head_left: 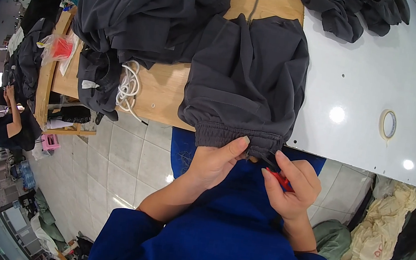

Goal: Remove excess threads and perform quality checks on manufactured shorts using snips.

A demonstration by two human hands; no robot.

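Observation:
A dark grey garment (250, 77) with a gathered elastic waistband (236, 134) lies on the table, its waistband toward me over the near edge. My left hand (215, 164) grips that waistband, thumb on top and fingers underneath. Just to its right, my right hand (295, 187) is closed around small red-handled snips (279, 179). Their dark tip points at the waistband; I cannot tell whether it touches the cloth. A dark cord (255, 3) extends from the garment's far end.
Dark grey clothes (150, 10) are heaped at the left, with a smaller piece (97, 77) beside a coiled white cord (128, 87). A tape roll (388, 125) lies on the white tabletop (353, 81). Cream cloth (383, 229) is piled at the right; other people (10, 121) work far left.

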